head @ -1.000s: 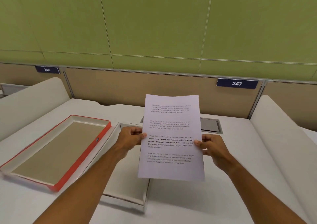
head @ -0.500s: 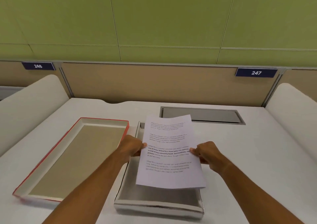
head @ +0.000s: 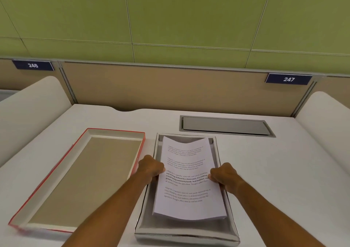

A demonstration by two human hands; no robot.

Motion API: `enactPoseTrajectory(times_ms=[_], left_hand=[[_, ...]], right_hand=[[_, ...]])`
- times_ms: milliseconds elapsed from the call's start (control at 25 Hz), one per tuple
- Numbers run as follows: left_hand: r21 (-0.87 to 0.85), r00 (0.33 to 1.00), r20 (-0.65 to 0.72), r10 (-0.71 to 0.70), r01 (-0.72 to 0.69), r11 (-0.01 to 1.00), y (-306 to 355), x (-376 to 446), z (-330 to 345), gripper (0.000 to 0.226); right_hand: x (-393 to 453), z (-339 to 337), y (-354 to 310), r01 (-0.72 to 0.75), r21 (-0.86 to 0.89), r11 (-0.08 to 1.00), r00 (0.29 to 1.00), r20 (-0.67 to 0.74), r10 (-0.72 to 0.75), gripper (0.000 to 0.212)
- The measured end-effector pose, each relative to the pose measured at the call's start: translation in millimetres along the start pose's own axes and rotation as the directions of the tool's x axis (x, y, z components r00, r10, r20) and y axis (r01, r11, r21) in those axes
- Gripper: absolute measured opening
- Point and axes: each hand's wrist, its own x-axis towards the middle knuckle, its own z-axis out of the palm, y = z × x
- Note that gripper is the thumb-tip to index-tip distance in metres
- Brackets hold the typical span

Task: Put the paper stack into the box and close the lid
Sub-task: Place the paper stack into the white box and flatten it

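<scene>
**Paper stack held inside open box**

White tabletop (head: 265, 171) w/ tan partition and green wall panels at the far side; blue plates "246" (head: 33, 65) far left and "247" (head: 288, 79) far right. Grey cable hatch (head: 226, 126) set flush in the tabletop, just beyond the box.

Box (head: 186, 233), silver-grey, open, sits near-centre. Lid (head: 141, 148), red outside, white walls, tan inner face, lies upturned just left of the box, approx. parallel to it.

Paper stack (head: 186, 180), printed text up, is inside the box walls, far edge close to the far wall, near edge raised above the box floor w/ shadow under it. Sheets bow slightly across the middle.

Left hand (head: 150, 168) pinches the stack's left edge, thumb on top, grip closed on paper; knuckles sit over the box's left wall, between box and lid. Right hand (head: 224, 174) does the same on the right edge, thumb on top, grip closed on paper, at the box's right wall. Both forearms reach in from the near edge.
</scene>
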Motion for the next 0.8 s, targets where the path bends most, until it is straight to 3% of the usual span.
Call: enactPoseTrajectory(times_ms=[240, 360, 440, 640, 800], left_hand=[[0.3, 0.993, -0.058, 0.099, -0.077, 0.951, 3, -2, 9, 0.018], [0.412, 0.991, -0.001, 0.133, -0.121, 0.903, 3, 0, 13, 0.017], [0.386, 0.993, 0.07, 0.097, -0.117, 0.915, 3, 0, 15, 0.021], [0.142, 0.98, 0.188, -0.071, 0.044, 0.989, 5, -6, 17, 0.059], [0.056, 0.966, 0.238, -0.104, 0.093, 0.994, 5, -4, 15, 0.073]], right_hand=[[-6, 11, -4, 0.063, -0.238, 0.969, 0.996, -0.051, -0.077, 0.016], [-4, 13, -2, 0.083, -0.329, 0.94, 0.994, -0.034, -0.1, 0.018], [-4, 13, 0, 0.092, -0.371, 0.924, 0.994, -0.021, -0.107, 0.02], [-6, 14, 0, 0.094, -0.43, 0.898, 0.995, 0.005, -0.102, 0.02], [-9, 14, -1, 0.088, -0.467, 0.88, 0.996, 0.024, -0.087, 0.018]])
